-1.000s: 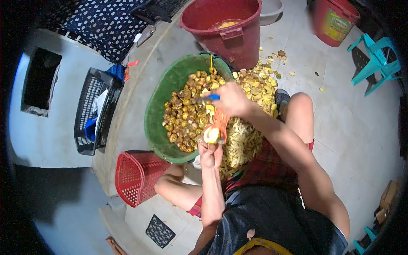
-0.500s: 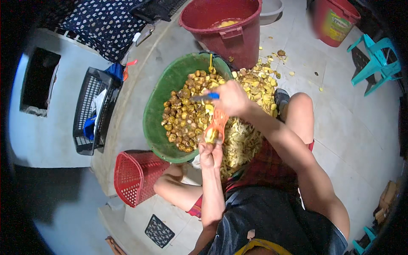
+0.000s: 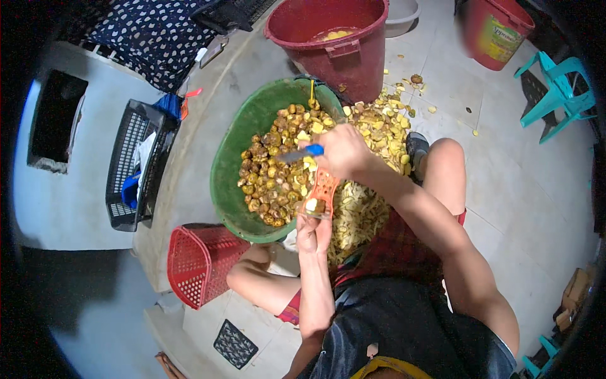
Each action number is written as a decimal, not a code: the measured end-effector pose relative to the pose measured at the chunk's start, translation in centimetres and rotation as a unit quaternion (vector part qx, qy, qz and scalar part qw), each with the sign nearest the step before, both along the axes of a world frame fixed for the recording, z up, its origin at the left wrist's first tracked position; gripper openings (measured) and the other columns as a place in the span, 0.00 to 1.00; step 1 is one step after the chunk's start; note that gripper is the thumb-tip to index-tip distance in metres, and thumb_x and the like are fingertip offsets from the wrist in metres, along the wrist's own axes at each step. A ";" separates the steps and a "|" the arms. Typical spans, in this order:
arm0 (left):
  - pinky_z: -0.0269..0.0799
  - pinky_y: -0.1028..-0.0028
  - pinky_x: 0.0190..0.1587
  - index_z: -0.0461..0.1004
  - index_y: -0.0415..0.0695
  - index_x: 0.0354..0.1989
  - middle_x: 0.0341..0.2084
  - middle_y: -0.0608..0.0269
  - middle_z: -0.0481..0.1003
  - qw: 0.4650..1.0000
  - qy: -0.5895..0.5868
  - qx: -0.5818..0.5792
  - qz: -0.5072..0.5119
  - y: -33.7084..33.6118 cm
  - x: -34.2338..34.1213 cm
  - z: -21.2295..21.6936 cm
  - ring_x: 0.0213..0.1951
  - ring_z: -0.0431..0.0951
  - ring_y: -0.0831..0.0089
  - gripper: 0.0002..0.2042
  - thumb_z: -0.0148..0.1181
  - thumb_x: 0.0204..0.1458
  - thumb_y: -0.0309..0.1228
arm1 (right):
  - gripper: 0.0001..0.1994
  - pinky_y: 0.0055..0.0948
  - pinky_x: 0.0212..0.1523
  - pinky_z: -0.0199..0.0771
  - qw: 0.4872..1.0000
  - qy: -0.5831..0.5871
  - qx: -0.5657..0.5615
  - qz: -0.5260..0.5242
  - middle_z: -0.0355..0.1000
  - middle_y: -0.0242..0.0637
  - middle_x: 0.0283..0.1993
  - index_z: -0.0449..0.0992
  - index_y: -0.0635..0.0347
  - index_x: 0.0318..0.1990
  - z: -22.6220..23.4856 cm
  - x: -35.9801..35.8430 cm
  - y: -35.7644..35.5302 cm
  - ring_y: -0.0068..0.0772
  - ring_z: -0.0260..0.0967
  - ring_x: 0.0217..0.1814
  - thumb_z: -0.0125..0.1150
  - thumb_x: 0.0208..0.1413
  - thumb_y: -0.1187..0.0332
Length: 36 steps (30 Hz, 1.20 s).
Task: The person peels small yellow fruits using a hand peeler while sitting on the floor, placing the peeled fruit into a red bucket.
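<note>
In my left hand (image 3: 314,230) is a small potato (image 3: 314,206), partly peeled, with a pale cut face among brown skin. My right hand (image 3: 344,151) is closed around a knife (image 3: 308,151) with a blue handle, its blade pointing left over the tub. Between the two hands shows an orange perforated plastic piece (image 3: 326,184); whether a hand holds it I cannot tell. Just beyond, a green tub (image 3: 227,170) holds many small brown and yellowish potatoes (image 3: 268,170). Below my right forearm lies a heap of pale peelings (image 3: 356,218).
A large red bucket (image 3: 353,69) stands behind the tub, with yellow pieces in liquid. Peel scraps (image 3: 394,129) litter the floor to its right. A red perforated basket (image 3: 202,262) sits at left, below a black crate (image 3: 129,170). At far right are a turquoise stool (image 3: 558,95) and another red bucket (image 3: 499,35).
The knife has shifted slightly left and down, and its blade shows more clearly. The potato has turned in my left hand, and more of the orange plastic piece shows.
</note>
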State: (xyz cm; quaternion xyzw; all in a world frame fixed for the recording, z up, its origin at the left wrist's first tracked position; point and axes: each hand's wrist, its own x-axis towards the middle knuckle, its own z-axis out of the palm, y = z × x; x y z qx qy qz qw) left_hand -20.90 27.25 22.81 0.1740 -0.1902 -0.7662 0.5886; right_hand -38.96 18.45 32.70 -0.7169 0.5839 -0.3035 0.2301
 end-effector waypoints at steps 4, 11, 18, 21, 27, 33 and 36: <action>0.60 0.61 0.62 0.64 0.37 0.55 0.52 0.57 0.69 0.999 -0.019 0.028 -0.011 0.2 -0.5 0.2 0.56 0.67 0.61 0.34 0.72 0.38 0.28 | 0.15 0.47 0.42 0.73 0.989 -0.030 0.101 -0.108 0.73 0.53 0.25 0.80 0.57 0.29 -5.6 -3.9 -3.4 0.55 0.74 0.32 0.55 0.53 0.55; 0.62 0.67 0.59 0.64 0.40 0.57 0.51 0.61 0.69 0.998 -0.044 -0.016 -0.032 0.0 -1.3 1.1 0.54 0.67 0.65 0.37 0.75 0.35 0.35 | 0.14 0.42 0.30 0.72 0.990 0.005 0.057 -0.128 0.70 0.49 0.18 0.78 0.65 0.26 -5.9 -3.9 -3.4 0.46 0.73 0.24 0.58 0.52 0.61; 0.59 0.67 0.61 0.62 0.34 0.57 0.52 0.55 0.70 0.989 -0.145 -0.029 -0.016 0.7 -0.8 1.7 0.54 0.68 0.65 0.42 0.76 0.32 0.37 | 0.15 0.44 0.44 0.74 0.996 0.034 0.074 -0.033 0.74 0.53 0.27 0.79 0.62 0.30 -3.1 -3.0 -2.5 0.52 0.75 0.34 0.58 0.52 0.57; 0.59 0.68 0.62 0.61 0.33 0.57 0.53 0.55 0.69 0.999 -0.033 0.018 -0.011 0.2 -0.1 1.2 0.55 0.68 0.64 0.44 0.78 0.30 0.36 | 0.16 0.44 0.45 0.74 0.986 -0.062 0.116 -0.104 0.73 0.54 0.27 0.79 0.62 0.30 -3.2 -3.4 -3.2 0.53 0.74 0.35 0.57 0.52 0.56; 0.61 0.64 0.62 0.60 0.32 0.58 0.52 0.52 0.69 0.999 -0.039 0.001 -0.017 0.1 -0.6 1.0 0.56 0.68 0.61 0.42 0.76 0.33 0.35 | 0.12 0.43 0.33 0.72 0.991 -0.018 0.062 -0.115 0.71 0.52 0.20 0.79 0.61 0.27 -4.4 -3.3 -3.5 0.49 0.73 0.25 0.57 0.51 0.61; 0.62 0.65 0.61 0.61 0.32 0.57 0.52 0.52 0.69 0.995 -0.094 -0.016 -0.024 0.4 0.1 1.1 0.57 0.67 0.63 0.40 0.75 0.35 0.34 | 0.13 0.44 0.35 0.73 1.000 -0.013 0.024 0.010 0.72 0.51 0.22 0.79 0.61 0.28 -2.0 -0.9 -1.1 0.49 0.74 0.26 0.58 0.52 0.60; 0.59 0.63 0.62 0.60 0.32 0.58 0.52 0.52 0.69 0.999 -0.048 -0.014 0.017 0.0 -0.5 1.3 0.55 0.69 0.62 0.42 0.76 0.33 0.35 | 0.12 0.44 0.34 0.73 0.990 -0.059 0.064 -0.108 0.72 0.51 0.21 0.79 0.61 0.27 -4.2 -3.5 -3.2 0.49 0.73 0.25 0.59 0.52 0.60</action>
